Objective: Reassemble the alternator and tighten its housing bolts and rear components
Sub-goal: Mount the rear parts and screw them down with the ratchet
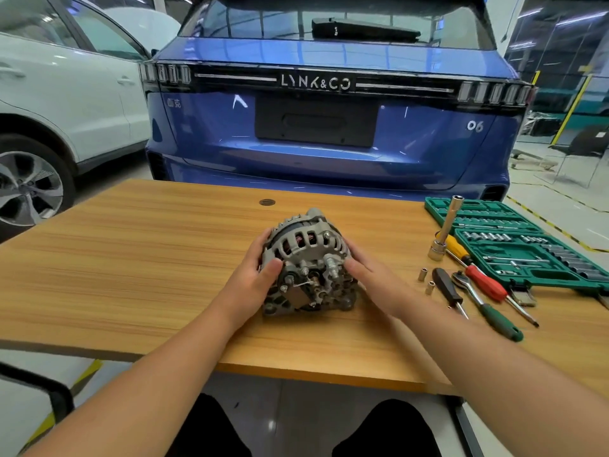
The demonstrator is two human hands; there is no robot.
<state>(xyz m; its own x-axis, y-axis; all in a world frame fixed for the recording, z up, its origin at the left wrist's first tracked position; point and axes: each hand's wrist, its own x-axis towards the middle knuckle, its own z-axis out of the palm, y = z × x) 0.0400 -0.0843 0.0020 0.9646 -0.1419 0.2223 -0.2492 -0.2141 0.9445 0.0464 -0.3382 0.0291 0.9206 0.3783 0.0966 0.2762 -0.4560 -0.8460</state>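
Note:
A grey alternator (308, 255) lies on the wooden table (131, 258) with its rear face, studs and brown regulator part turned toward me. My left hand (260, 268) grips its left side, thumb on the rear rim and fingers curled round the housing. On the other side, my right hand (369, 275) holds the housing with the thumb near a rear stud. Copper windings show through the housing slots.
Right of the alternator lie two small sockets (425, 280), a black-handled screwdriver (448, 288), a green-handled ratchet (487, 308), a red-and-yellow screwdriver (474, 272) and a long socket extension (445, 232). An open green socket set case (514, 245) sits at the table's right. A blue car (329, 110) stands behind.

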